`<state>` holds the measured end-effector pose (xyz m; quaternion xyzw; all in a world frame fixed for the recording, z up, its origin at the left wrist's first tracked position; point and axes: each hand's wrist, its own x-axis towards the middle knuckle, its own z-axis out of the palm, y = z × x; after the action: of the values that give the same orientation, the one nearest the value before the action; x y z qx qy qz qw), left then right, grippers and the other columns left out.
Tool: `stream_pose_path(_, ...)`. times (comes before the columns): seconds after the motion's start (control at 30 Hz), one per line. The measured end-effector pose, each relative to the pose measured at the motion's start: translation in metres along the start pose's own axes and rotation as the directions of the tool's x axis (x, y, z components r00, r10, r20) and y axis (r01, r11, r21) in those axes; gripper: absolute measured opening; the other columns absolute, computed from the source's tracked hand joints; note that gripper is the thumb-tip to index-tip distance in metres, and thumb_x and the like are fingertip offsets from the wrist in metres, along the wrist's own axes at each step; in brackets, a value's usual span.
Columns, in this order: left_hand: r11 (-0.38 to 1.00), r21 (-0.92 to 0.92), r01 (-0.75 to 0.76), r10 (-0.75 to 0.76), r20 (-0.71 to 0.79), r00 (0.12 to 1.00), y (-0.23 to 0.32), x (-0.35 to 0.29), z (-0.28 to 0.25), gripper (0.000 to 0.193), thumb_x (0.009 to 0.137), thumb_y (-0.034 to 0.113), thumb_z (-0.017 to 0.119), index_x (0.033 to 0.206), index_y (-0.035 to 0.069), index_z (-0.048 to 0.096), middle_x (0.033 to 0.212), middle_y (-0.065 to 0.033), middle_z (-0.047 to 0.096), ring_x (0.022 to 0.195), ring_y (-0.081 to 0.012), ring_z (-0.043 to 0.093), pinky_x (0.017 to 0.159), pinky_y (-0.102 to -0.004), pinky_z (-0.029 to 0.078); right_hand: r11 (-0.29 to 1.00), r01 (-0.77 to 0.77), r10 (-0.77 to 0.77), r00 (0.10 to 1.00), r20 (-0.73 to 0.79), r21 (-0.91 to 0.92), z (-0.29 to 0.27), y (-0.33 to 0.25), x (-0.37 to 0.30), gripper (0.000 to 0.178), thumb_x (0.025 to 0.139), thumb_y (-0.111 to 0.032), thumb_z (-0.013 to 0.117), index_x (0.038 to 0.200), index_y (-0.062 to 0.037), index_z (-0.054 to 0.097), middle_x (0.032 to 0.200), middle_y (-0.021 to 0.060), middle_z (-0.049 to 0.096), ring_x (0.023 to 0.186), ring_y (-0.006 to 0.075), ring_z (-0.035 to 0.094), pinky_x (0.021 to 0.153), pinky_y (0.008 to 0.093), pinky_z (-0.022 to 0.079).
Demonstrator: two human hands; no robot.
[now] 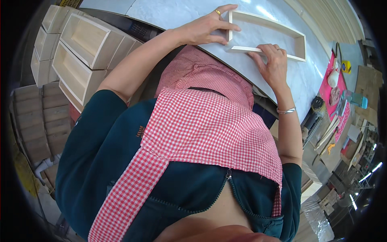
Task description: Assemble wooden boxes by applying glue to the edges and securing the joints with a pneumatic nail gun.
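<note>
A pale wooden rectangular frame lies flat on the white marble-patterned tabletop. My left hand, with a gold ring, grips the frame's short left end between thumb and fingers. My right hand presses down on the near long side of the frame, fingers spread flat on the wood. A silver bangle circles my right wrist. My red-and-white checked apron over a dark teal top fills the middle of the view.
Stacks of pale wooden boxes stand at the left beside the table. Darker wooden slat crates sit lower left. At the right are a pink mat, a white glue bottle, a yellow tape measure and loose wood strips.
</note>
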<state>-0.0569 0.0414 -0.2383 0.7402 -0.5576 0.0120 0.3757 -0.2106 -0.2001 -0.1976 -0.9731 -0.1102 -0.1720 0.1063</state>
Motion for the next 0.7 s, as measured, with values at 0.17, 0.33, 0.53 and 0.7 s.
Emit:
stream_pose_path(0.17,0.975,-0.175,0.136,-0.097,0.213,0.972,0.012,0.006,-0.015,0.052,0.091,0.012,0.068,0.139,-0.001,0.051,0.155,-0.0266,0.033,0.107,-0.0317,0.062,0.101,-0.0348,0.051,1.0,-0.017,0.017,0.999,-0.048,-0.003,0.007,-0.003,0.005,0.023,0.085,-0.031,0.078,0.09,-0.0101,0.071,0.085,0.0018,0.069,0.074,0.0195,0.059,0.078,0.0333,0.041)
stream_pose_path(0.33,0.834,-0.414,0.364,-0.221,0.354,0.909,0.008,0.0,0.0,0.072,0.09,0.017,0.071,0.15,-0.001,0.037,0.158,-0.031,0.024,0.12,-0.0372,0.058,0.107,-0.0383,0.047,1.0,-0.017,0.018,0.997,-0.077,0.012,0.011,-0.002,0.005,0.023,0.085,-0.031,0.078,0.091,-0.0103,0.071,0.085,0.001,0.068,0.074,0.019,0.058,0.077,0.0328,0.04)
stream_pose_path(0.53,0.891,-0.245,0.382,-0.385,0.04,0.922,0.034,-0.003,0.004,0.061,0.075,0.004,0.084,0.131,0.023,0.069,0.161,-0.0161,0.029,0.098,-0.0209,0.066,0.092,-0.0289,0.059,0.999,-0.036,0.036,0.995,-0.097,0.006,0.015,-0.003,0.007,0.022,0.085,-0.031,0.078,0.092,-0.0105,0.072,0.085,0.0007,0.069,0.074,0.0189,0.058,0.078,0.033,0.04)
stream_pose_path(0.7,0.91,-0.224,0.349,-0.36,-0.009,0.933,0.033,-0.004,0.009,0.064,0.074,0.002,0.085,0.131,0.024,0.068,0.161,-0.0171,0.029,0.096,-0.0186,0.066,0.089,-0.0276,0.06,0.999,-0.038,0.039,0.996,-0.085,0.014,0.017,-0.002,0.007,0.025,0.084,-0.032,0.079,0.093,-0.0102,0.071,0.088,0.001,0.069,0.075,0.0193,0.058,0.079,0.0337,0.04)
